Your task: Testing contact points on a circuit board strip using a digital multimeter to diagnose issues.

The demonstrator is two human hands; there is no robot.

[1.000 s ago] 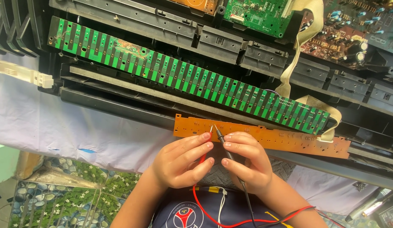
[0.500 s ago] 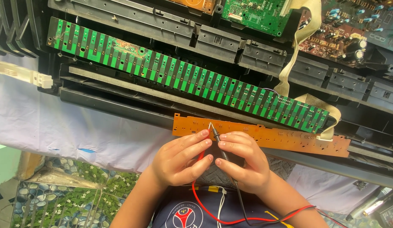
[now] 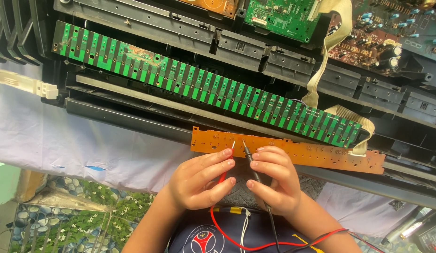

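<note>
Red probe (image 3: 226, 165) shaft mostly hidden inside left hand (image 3: 199, 180); orange board (image 3: 321, 154) tracks too small

Orange circuit board (image 3: 293, 151), frame centre: matt laminate, speckled with dull solder dots. Long green board (image 3: 204, 89) above: glossy lacquer, black contact strips. Black keyboard chassis (image 3: 147, 21), top: moulded plastic, semi-matt, dusty. Beige ribbon cable (image 3: 321, 56), upper right: flat, soft plastic. Red probe (image 3: 226, 169) and black probe (image 3: 251, 164): smooth plastic, bare metal tips. White cloth (image 3: 63, 140), left: thin, creased. Lower left tiles (image 3: 63, 225): glossy pebble pattern.
</note>
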